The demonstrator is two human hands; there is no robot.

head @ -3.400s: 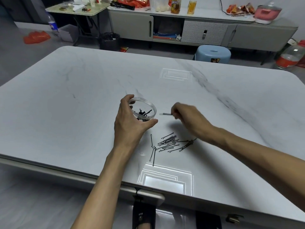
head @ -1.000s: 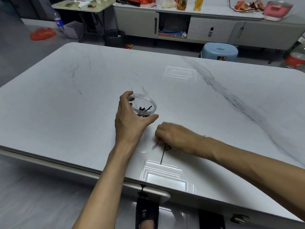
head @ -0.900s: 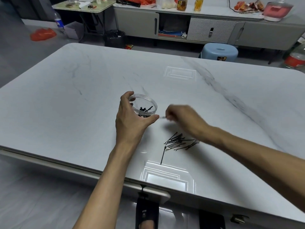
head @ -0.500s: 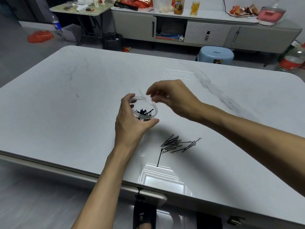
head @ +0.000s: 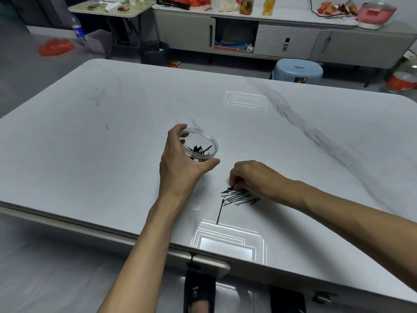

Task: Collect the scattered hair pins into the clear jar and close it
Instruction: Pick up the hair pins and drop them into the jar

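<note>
A small clear jar (head: 211, 143) stands open on the white marble table (head: 108, 141), with several black hair pins (head: 199, 149) lying inside it. My left hand (head: 178, 168) grips the jar from its near left side, thumb and fingers curled round the wall. To the right and nearer to me lies a loose pile of black hair pins (head: 240, 197), and one single pin (head: 219, 213) points toward the front edge. My right hand (head: 252, 177) is down on the far end of the pile, its curled fingertips pinching at a pin there.
The table's front edge runs close below the pile. Beyond the far edge stand a blue stool (head: 297, 72), a grey sideboard (head: 288, 41) and a black bin (head: 154, 51). Ceiling-light reflections glare on the tabletop.
My right hand has come back down from above the jar's mouth to the pile of pins. My left hand and the jar have stayed in place.
</note>
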